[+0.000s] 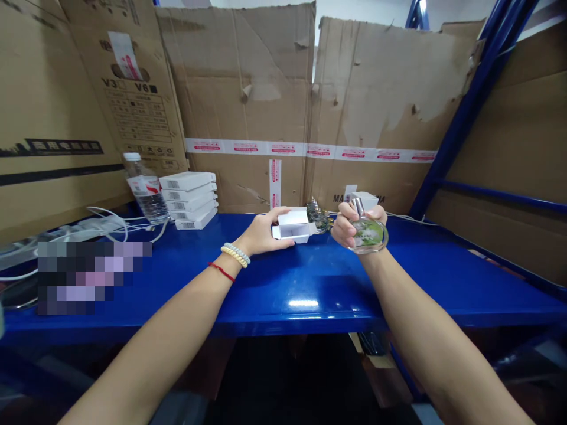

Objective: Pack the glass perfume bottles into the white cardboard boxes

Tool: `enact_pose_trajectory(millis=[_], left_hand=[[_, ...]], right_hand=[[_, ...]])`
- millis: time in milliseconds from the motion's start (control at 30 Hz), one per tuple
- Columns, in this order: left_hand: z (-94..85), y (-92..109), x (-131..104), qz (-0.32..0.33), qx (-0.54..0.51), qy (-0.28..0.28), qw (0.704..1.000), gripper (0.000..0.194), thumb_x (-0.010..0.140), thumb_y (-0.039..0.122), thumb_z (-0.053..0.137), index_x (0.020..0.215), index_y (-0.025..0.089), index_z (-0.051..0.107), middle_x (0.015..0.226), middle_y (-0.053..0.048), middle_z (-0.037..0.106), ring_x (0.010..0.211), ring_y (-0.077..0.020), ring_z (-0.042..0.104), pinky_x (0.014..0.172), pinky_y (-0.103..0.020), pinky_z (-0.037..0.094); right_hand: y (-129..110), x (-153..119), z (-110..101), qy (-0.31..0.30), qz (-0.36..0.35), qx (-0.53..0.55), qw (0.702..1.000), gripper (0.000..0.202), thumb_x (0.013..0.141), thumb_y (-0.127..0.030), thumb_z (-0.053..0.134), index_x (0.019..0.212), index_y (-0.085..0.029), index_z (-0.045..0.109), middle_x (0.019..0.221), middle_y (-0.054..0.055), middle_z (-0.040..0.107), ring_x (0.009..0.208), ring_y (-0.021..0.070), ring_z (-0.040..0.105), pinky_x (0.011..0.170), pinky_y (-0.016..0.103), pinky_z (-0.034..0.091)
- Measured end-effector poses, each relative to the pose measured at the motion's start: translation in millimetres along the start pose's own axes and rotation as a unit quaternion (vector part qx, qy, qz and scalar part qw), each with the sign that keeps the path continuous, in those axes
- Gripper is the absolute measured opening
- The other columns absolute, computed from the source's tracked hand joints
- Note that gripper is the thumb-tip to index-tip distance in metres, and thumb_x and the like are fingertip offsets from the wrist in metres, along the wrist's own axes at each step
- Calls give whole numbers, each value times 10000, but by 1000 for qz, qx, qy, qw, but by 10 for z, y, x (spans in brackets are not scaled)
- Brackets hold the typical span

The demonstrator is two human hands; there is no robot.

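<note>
My left hand point(263, 234) holds a small white box point(296, 226) above the blue table, its flaps folded open and its inside facing me. To the right, my right hand point(348, 225) grips a rounded clear glass bottle point(368, 234) with a silver neck and a green picture on it. A gap separates the bottle from the box. Between and behind them, a cluster of small metallic pieces point(318, 213) stands on the table. Behind my right hand, another white box point(364, 198) is partly hidden.
Stacked white boxes point(190, 199) and a water bottle point(145, 188) stand at the back left. White cables point(126, 227) run along the left side of the blue table point(283, 295). Cardboard sheets point(248, 106) wall the back; a blue post point(460, 112) slants at the right.
</note>
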State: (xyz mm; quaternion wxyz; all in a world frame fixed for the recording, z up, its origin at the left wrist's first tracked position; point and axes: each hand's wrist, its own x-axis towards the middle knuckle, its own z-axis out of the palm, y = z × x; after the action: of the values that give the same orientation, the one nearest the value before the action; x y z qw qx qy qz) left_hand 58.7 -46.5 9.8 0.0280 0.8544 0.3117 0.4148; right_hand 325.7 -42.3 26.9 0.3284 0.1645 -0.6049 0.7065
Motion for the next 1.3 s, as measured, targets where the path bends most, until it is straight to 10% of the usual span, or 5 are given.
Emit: enact_pose_trajectory(millis=[233, 500, 833, 1100, 1300], left_hand=[[109, 64, 9, 236, 149, -113, 954, 522, 787, 210, 641, 1293, 182, 516, 1109, -107, 692, 999, -214, 673, 868, -338, 555], [218, 335, 56, 459, 287, -25, 840, 166, 940, 185, 480, 896, 183, 640, 1026, -64, 713, 984, -169, 669, 933, -358, 554], [194, 462, 57, 320, 199, -140, 916, 226, 946, 231, 454, 860, 247, 663, 1105, -36, 713, 1085, -179, 651, 997, -410, 524], [261, 343, 26, 79, 32, 168, 982, 436, 762, 240, 643, 1184, 173, 552, 1178, -124, 662, 1065, -237, 643, 937, -417, 519], [274, 353, 64, -90, -113, 106, 984, 565, 664, 394, 735, 1136, 156, 536, 1010, -88, 692, 790, -189, 657, 704, -324, 539]], right_hand=[[-14, -23, 46, 14, 2, 34, 999, 149, 756, -321, 531, 747, -198, 447, 742, 52, 661, 580, 171, 594, 491, 267, 405], [-45, -67, 27, 45, -24, 13, 999, 174, 751, -328, 523, 727, -211, 397, 710, 20, 631, 529, 143, 540, 480, 257, 400], [-53, -49, 66, 134, -18, -52, 989, 317, 685, -407, 571, 651, -232, 308, 535, -54, 482, 402, 101, 363, 387, 235, 337], [-60, 4, 105, 202, -43, -87, 975, 251, 658, -381, 568, 636, -225, 372, 476, -59, 434, 405, 107, 401, 397, 237, 361], [85, 218, 107, 541, -113, -331, 765, 259, 686, -353, 607, 602, -232, 395, 481, -56, 423, 431, 114, 415, 420, 261, 370]])
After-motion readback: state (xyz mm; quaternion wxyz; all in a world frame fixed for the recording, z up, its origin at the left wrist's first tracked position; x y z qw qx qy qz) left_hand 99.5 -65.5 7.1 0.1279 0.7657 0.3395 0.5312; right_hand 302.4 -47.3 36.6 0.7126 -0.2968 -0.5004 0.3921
